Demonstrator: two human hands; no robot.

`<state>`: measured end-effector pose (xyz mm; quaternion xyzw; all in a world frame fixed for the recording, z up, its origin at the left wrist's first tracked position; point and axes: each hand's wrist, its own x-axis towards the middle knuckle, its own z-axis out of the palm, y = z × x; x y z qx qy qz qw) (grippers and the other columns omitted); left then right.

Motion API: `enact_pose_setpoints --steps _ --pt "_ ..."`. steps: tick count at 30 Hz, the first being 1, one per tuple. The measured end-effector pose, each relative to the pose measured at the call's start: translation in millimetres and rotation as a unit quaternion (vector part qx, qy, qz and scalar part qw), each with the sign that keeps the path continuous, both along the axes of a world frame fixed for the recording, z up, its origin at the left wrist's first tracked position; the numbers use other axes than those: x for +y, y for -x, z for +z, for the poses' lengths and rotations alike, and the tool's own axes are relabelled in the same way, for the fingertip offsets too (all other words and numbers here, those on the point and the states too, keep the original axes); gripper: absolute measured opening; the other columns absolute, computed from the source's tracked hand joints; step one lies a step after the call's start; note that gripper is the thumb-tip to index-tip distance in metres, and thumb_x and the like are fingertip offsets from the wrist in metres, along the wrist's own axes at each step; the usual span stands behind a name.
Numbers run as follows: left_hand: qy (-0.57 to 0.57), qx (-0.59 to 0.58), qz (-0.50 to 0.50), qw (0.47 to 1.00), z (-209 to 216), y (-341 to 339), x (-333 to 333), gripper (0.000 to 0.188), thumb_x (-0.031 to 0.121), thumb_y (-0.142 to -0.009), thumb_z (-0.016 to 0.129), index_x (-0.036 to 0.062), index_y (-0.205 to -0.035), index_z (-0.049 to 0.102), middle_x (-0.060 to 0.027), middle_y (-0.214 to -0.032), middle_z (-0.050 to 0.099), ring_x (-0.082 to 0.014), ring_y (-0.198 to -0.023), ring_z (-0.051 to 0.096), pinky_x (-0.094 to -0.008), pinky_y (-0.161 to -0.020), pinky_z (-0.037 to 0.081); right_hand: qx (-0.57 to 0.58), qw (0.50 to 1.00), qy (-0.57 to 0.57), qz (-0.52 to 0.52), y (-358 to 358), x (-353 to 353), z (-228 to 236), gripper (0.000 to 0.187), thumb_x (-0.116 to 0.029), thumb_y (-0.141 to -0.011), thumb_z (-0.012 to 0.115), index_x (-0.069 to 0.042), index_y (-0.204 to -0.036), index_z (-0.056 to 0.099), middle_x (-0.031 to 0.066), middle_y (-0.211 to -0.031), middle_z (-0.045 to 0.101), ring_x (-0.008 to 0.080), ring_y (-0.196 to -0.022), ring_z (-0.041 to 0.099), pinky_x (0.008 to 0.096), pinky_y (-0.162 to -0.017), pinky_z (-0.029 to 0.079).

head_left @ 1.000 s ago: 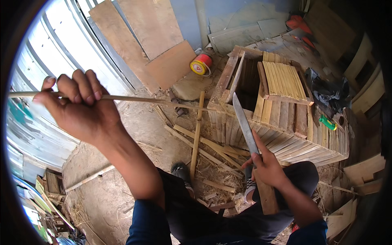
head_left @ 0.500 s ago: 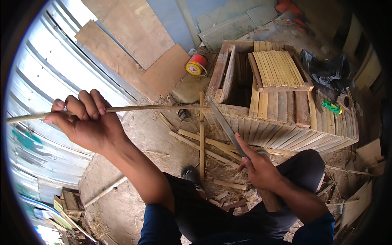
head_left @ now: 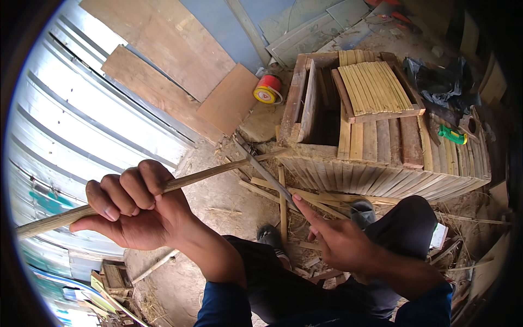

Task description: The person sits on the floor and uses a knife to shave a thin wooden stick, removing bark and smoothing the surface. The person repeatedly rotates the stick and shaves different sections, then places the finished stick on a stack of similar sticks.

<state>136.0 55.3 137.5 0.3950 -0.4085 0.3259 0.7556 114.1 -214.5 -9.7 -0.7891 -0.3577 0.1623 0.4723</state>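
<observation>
My left hand [head_left: 139, 210] is closed around a long thin wooden strip [head_left: 210, 172], held slanting from the left edge up toward the slatted box. The strip's far end reaches the near corner of the box. In my right hand [head_left: 343, 240] is a long-bladed knife [head_left: 275, 184]. My index finger lies along its blade, while the other fingers curl beneath and partly hide the grip. The blade's upper part crosses the strip near its far end, seeming to touch it.
A slatted wooden box [head_left: 376, 141] stands ahead, bearing a slatted panel [head_left: 376, 90], a black plastic bag [head_left: 444, 87] and a green-handled tool [head_left: 452, 135]. Loose strips [head_left: 327, 204] litter the floor by my feet. A red-and-yellow tub [head_left: 267, 90] sits near leaning boards [head_left: 158, 92].
My left hand has come lower and nearer with the strip, which now slants more. The knife has moved left, from beside the strip's far end to across it. The view has shifted slightly.
</observation>
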Motion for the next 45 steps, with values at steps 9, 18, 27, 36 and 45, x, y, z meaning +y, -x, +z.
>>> enact_pose_setpoints --steps 9,18,27,36,45 --pt "-0.02 -0.003 -0.002 1.0 -3 7 -9 0.06 0.068 -0.103 0.041 0.0153 -0.074 0.043 0.0032 -0.053 0.027 -0.011 -0.044 0.019 -0.0299 -0.046 0.025 -0.044 0.999 -0.012 -0.027 11 2 -3 0.084 0.009 -0.09 0.053 -0.012 -0.165 0.023 0.0165 -0.079 0.069 0.0305 -0.066 0.07 0.0414 -0.066 0.059" --pt "-0.001 -0.004 0.004 1.0 -8 10 -14 0.062 0.069 -0.103 0.039 0.0161 -0.071 0.04 0.0027 -0.051 0.025 -0.0116 -0.044 0.017 -0.03 -0.045 0.022 -0.147 0.987 0.035 -0.057 14 2 -5 0.094 0.007 -0.078 0.06 -0.012 -0.164 0.027 0.0176 -0.075 0.067 0.0322 -0.059 0.065 0.0446 -0.056 0.054" --pt "-0.001 -0.013 0.027 1.0 -8 6 -19 0.063 0.07 -0.103 0.035 0.0156 -0.072 0.039 0.0032 -0.05 0.024 -0.0115 -0.043 0.015 -0.0289 -0.043 0.019 -0.269 0.943 -0.141 -0.133 15 -2 -7 0.097 0.006 -0.078 0.061 -0.013 -0.165 0.024 0.0175 -0.071 0.063 0.0294 -0.059 0.064 0.044 -0.056 0.054" --pt "0.0 0.015 0.016 1.0 -7 3 -33 0.063 0.069 -0.098 0.05 0.0165 -0.065 0.037 0.0044 -0.052 0.021 -0.0105 -0.047 0.015 -0.0305 -0.048 0.015 -0.201 0.973 -0.015 -0.117 9 -16 -3 0.1 0.008 -0.073 0.062 -0.012 -0.164 0.028 0.015 -0.074 0.065 0.0314 -0.063 0.065 0.045 -0.059 0.056" --pt "0.015 -0.012 0.048 0.999 -1 4 -18 0.062 0.069 -0.104 0.035 0.016 -0.072 0.04 0.0036 -0.051 0.022 -0.0109 -0.043 0.015 -0.0292 -0.042 0.019 -0.131 0.983 -0.013 -0.127 1 -19 -11 0.101 0.013 -0.076 0.061 -0.017 -0.165 0.025 0.0168 -0.076 0.066 0.0329 -0.063 0.066 0.0461 -0.062 0.056"
